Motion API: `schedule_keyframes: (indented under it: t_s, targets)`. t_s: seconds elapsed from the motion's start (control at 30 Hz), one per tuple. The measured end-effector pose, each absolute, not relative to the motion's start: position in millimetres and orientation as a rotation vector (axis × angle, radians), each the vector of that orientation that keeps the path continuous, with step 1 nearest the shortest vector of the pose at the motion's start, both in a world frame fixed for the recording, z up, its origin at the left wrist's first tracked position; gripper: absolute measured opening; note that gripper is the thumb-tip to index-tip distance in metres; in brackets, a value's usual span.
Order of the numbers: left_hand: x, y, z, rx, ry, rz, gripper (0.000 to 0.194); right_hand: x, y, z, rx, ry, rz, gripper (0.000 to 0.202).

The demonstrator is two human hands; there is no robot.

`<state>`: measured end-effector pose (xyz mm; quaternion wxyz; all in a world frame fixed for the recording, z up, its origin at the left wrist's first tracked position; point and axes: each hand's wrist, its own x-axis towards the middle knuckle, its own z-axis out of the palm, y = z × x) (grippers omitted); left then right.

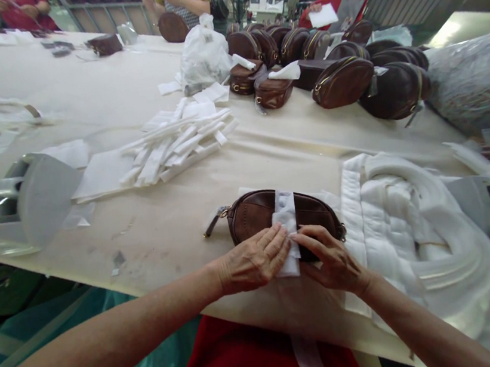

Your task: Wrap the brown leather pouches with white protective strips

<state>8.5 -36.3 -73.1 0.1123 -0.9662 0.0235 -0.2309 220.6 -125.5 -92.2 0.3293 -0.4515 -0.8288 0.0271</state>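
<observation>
A small oval brown leather bag [256, 215] lies on the table in front of me, with a metal ring and a dangling zip pull at its left end. Around its middle runs a white wrapping strip [284, 205]. My left hand [257, 258] lies flat across the strip, its fingers stretched out and together. From the other side, my right hand [331, 256] grips the near side of the bag, fingers bent on top against the strip's edge and thumb lower down. The thumb's exact contact is partly hidden.
White strips [177, 147] lie piled beyond the bag. Several finished-looking brown bags [344, 81] stand at the back right near a stuffed plastic bag [203, 53]. Rolled white padding [380, 220] sits right; a tape dispenser [34, 199] stands left. Other people work across the table.
</observation>
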Motion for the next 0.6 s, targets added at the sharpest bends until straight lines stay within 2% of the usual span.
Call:
schedule_keyframes:
  t_s: [0.27, 0.37, 0.43, 0.6]
  targets:
    - [3, -28, -59, -3.372, -0.029, -0.858, 0.033, 222, -124, -94, -1.148, -2.172, 0.094, 0.049]
    - [5, -26, -50, -3.622, -0.08, -0.847, 0.024, 222, -124, -93, -1.141, -2.171, 0.116, 0.05]
    - [8, -27, -50, -3.662, -0.182, -0.924, 0.021, 222, -124, -93, -1.142, -2.18, 0.123, 0.05]
    - [17, -39, -63, -3.475, -0.412, -1.072, 0.032, 222, -124, -92, -1.136, -2.176, 0.109, 0.051]
